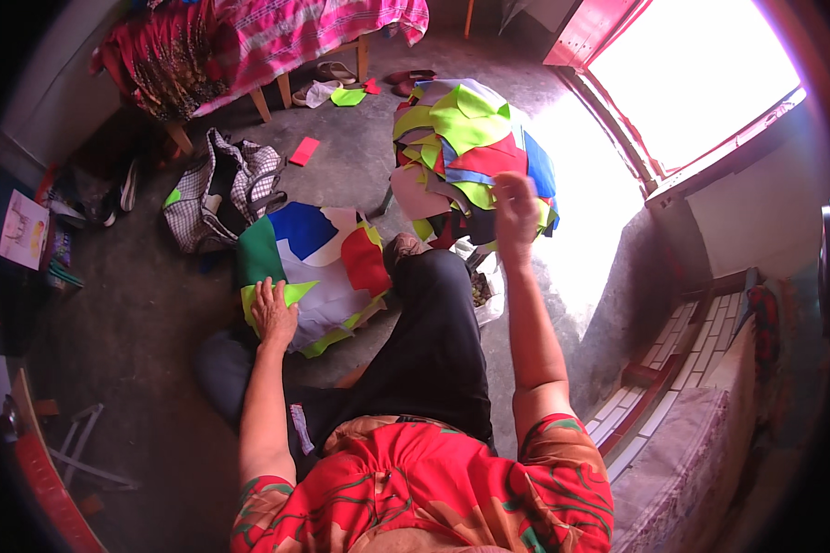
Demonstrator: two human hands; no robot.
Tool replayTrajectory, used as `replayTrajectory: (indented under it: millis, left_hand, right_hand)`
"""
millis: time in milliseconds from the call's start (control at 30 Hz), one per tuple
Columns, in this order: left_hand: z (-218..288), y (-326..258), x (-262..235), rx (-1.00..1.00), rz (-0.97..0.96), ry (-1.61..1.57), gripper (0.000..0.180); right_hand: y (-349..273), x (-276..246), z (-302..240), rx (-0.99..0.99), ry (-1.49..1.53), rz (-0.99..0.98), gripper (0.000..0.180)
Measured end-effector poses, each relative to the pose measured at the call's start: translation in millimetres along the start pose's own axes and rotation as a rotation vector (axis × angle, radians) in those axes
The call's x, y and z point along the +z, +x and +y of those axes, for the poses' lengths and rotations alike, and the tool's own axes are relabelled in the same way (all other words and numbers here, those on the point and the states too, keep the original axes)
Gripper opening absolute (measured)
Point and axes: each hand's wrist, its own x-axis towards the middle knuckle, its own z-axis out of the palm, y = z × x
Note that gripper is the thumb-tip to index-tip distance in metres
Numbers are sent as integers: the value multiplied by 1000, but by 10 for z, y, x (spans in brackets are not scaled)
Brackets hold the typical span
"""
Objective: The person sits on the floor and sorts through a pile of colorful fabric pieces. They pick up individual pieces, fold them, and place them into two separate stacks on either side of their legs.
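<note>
Beyond the dark trousers [433, 332], the left hand [273, 315] lies with fingers extended on a pointed, bright yellow-green, cloth-like piece [297, 292], which sits at the near left edge of a low heap of flat blue, green, red and pale-grey pieces [318, 288]. Such pieces should be light, soft and hard to break, though prone to slide over each other; a free corner or overhanging edge seems the best hold. The right hand [515, 207] is raised and blurred, so its grip cannot be told, before a taller multicoloured cloth mound [470, 115].
</note>
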Motion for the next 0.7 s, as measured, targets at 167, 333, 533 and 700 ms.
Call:
replayTrajectory:
  millis: [167,333,533,700]
  left_hand:
    - [-36,-6,-19,-11,-7,0,59]
    - [-5,-2,-24,5,-4,-16,60]
    - [-47,-10,0,12,17,2,60]
    - [-32,-9,-4,6,4,-3,59]
  right_hand:
    - [535,-434,238,13,-545,169,45]
    - [771,-631,863,105,-913,55,69]
    - [763,-620,914,199,-970,23,41]
    - [706,-707,918,227,-945,70,30]
